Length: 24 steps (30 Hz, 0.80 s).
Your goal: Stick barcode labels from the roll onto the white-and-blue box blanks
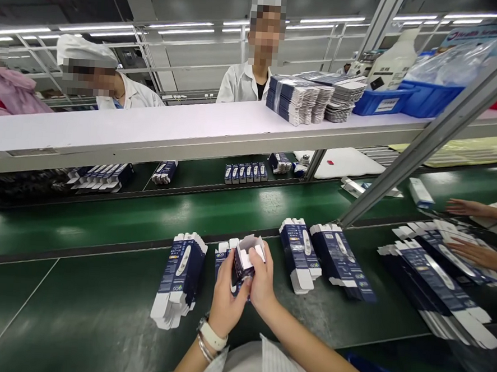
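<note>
Between my two hands is a small dark blue and white cardboard box (244, 261), its white end flaps pointing up and away from me. My left hand (228, 291) wraps round its left side. My right hand (263, 277) grips the right side, with the thumb at the white flaps. Partly hidden behind my left hand lies another blue box (222, 255). A stack of flattened blue boxes (180, 271) lies to the left. To the right are two more stacks of flattened boxes, one nearer (299, 251) and one farther (339, 256).
A green conveyor belt (188, 213) runs across behind the bench. Above it, a white shelf (151, 127) carries bundled cartons (298, 99) and blue bins (382, 101). A slanted metal post (419, 146) stands at right. A co-worker's hands (475, 253) touch flat boxes (436, 276). Two people stand across.
</note>
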Motion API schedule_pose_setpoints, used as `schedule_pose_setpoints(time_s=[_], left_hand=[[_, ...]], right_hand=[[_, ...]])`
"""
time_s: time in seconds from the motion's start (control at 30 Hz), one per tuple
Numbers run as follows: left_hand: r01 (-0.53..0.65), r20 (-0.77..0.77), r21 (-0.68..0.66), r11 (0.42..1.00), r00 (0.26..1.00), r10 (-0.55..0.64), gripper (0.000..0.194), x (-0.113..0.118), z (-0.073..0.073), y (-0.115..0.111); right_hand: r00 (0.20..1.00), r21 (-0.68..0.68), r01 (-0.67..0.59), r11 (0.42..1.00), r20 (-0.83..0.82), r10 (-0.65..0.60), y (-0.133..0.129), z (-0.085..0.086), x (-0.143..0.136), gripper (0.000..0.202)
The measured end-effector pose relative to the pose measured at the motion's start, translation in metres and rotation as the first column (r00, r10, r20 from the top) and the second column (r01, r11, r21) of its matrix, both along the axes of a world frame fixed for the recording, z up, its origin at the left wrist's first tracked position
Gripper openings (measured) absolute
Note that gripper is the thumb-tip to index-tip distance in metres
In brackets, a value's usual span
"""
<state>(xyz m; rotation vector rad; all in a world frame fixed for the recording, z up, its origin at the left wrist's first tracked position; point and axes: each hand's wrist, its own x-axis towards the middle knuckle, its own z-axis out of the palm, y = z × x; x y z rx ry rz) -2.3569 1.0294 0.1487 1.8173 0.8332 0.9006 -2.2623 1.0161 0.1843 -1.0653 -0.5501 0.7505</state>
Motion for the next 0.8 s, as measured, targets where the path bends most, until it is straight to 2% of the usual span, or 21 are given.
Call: schedule_pose_setpoints(time_s=[0.07,0.13,0.23,0.37,0.47,0.53,0.6,0.67,0.73,0.8], left_hand=[[0.061,0.154,-0.166,0.984,0.987,-0.036,0.058,-0.003,0.01,0.001],[0.09,0.262,-0.296,0.951,0.965,-0.01,0.052,-0.003,0.022,0.005],[0.121,0.301,-0.431,0.894,0.954,0.016,0.042,-0.001,0.044,0.011],[0.199,0.365,-0.547,0.813,0.931,0.017,0.035,0.004,0.065,0.011],[0.19,0.397,-0.602,0.776,0.914,0.084,0.033,0.008,0.071,0.007],[0.181,0.409,-0.602,0.777,0.906,0.105,0.032,0.011,0.071,0.005],[0.16,0.399,-0.568,0.807,0.911,0.1,0.031,0.013,0.068,0.002],[0.084,0.358,-0.436,0.896,0.93,0.087,0.028,0.013,0.063,0.001],[-0.028,0.316,-0.153,0.988,0.946,0.076,0.025,0.011,0.058,0.001],[-0.087,0.301,0.123,0.989,0.952,0.047,0.023,0.008,0.054,0.003]], right_hand=[[0.999,0.009,0.027,1.0,0.034,-0.028,-0.002,0.001,0.001,0.023],[0.996,0.027,0.044,0.999,0.079,-0.046,-0.004,0.001,0.002,0.024],[0.986,0.057,0.041,0.998,0.159,-0.05,-0.005,-0.001,0.003,0.024],[0.974,0.12,0.058,0.991,0.212,-0.083,-0.004,-0.005,0.006,0.032],[0.968,0.151,0.068,0.986,0.229,-0.102,-0.003,-0.006,0.007,0.034],[0.963,0.165,0.061,0.984,0.249,-0.101,-0.003,-0.005,0.008,0.031],[0.957,0.183,0.054,0.982,0.272,-0.103,-0.004,-0.003,0.008,0.033],[0.948,0.197,0.055,0.979,0.298,-0.113,-0.005,-0.002,0.008,0.035],[0.936,0.205,0.057,0.977,0.328,-0.124,-0.005,-0.002,0.01,0.034],[0.923,0.207,0.057,0.977,0.362,-0.131,-0.005,-0.002,0.012,0.031]])
